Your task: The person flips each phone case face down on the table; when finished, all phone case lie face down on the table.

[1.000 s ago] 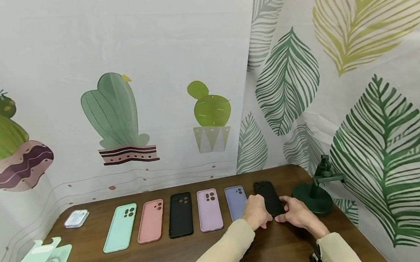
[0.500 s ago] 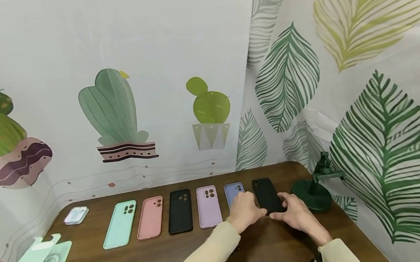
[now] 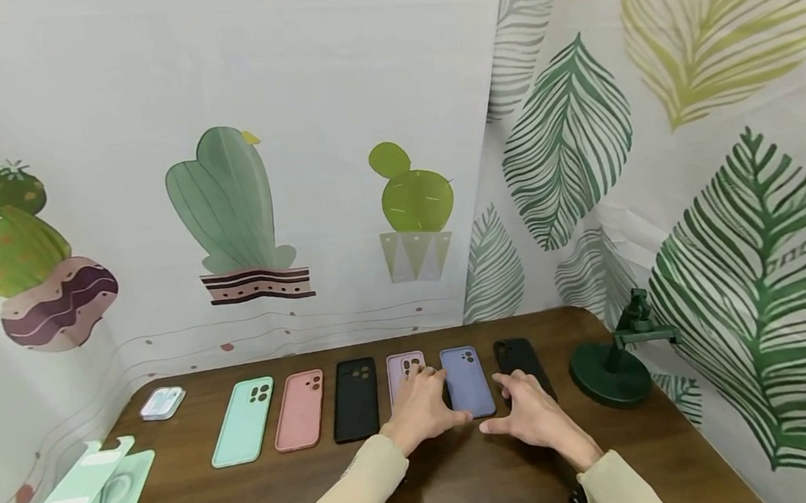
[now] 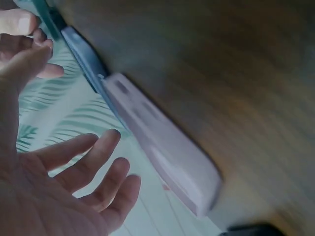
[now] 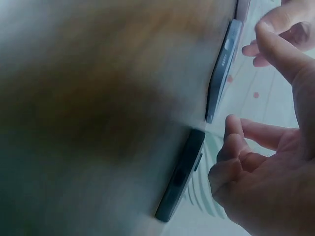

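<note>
In the head view my left hand (image 3: 421,408) hovers over the lower part of a lilac phone case (image 3: 395,361), fingers spread and holding nothing. The left wrist view shows this hand (image 4: 83,182) apart from the lilac case (image 4: 162,142). Between my hands lies a blue phone case (image 3: 467,384). My right hand (image 3: 533,415) is spread near the blue case's lower right, partly covering a black phone case (image 3: 520,355). A gap separates its fingers from that black case (image 5: 181,174) in the right wrist view.
Leftward in the row lie another black case (image 3: 355,401), a pink case (image 3: 299,411) and a mint case (image 3: 243,422). A small white box (image 3: 162,403) and a folded mint stand (image 3: 102,492) are at the table's left. A dark green stand (image 3: 612,377) is at the right.
Both hands have come away from the right-hand black case and moved left. My left hand has passed from the blue case to above the lilac one. The head view has shifted slightly.
</note>
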Available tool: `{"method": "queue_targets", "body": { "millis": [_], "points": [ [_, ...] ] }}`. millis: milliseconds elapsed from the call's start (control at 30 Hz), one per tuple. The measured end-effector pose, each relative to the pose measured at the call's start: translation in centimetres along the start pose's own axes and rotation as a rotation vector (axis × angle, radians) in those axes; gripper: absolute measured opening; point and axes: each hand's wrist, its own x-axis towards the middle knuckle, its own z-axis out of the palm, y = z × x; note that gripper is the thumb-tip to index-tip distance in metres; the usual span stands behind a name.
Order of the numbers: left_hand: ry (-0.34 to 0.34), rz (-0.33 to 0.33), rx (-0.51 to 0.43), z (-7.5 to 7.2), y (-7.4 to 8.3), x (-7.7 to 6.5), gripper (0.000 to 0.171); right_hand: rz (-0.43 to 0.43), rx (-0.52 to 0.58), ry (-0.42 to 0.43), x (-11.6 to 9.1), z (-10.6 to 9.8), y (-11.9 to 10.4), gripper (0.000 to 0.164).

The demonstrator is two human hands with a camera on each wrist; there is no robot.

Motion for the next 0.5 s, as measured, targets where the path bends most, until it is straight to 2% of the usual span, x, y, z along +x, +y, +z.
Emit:
{"method": "queue_targets", "body": {
  "millis": [167, 267, 500],
  "points": [
    [-0.050, 0.002, 0.084, 0.7, -0.7, 0.5, 0.094, -0.015, -0.065, -0.004, 1.2, 0.4, -0.1, 0.095],
    [-0.060, 0.000, 0.123, 0.9, -0.7, 0.7, 0.093, -0.024, -0.093, -0.011, 1.7, 0.5, -0.1, 0.092],
    [-0.057, -0.020, 0.141, 0.7, -0.3, 0.9, 0.067, -0.043, -0.093, -0.020, 2.5, 0.7, 0.1, 0.085]
  ]
}}
